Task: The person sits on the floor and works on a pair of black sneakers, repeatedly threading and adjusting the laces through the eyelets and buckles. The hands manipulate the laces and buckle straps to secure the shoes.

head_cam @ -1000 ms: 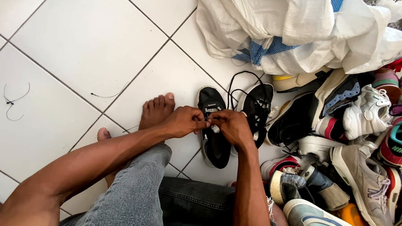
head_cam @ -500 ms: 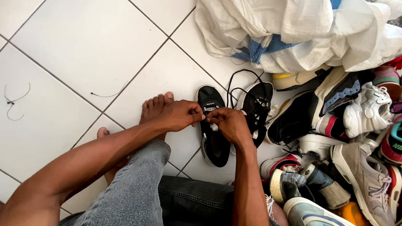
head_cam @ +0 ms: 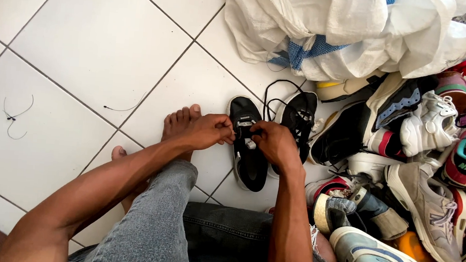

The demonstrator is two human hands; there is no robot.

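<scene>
So both hands are down on a black shoe (head_cam: 252, 166) lying on the white tile floor (head_cam: 85, 42), toe pointing toward the person, just right of their bare foot (head_cam: 181, 122). Left hand (head_cam: 208, 132) is pinched shut on something small at the shoe's lace area, fingers curled in tight. Right hand (head_cam: 273, 142) is doing the same from the other side, closed around the top of the shoe, and the two hands nearly touch over the opening. What exactly is between the fingers is too small to tell, probably lace.

A second black shoe (head_cam: 299, 118) sits just beside it on the right, with a loose black lace (head_cam: 273, 92) looping up off it. Person is sitting on the floor in grey jeans (head_cam: 158, 230), one knee up.

To the right it's a big shoe pile (head_cam: 424, 163): grey sneaker, a red and teal one, white ones, all jumbled and touching. Above that is a crumpled white sack (head_cam: 352, 24) with blue trim. Over on the left there's a bit of thin wire (head_cam: 15, 116) lying on a tile, well apart from everything else.
</scene>
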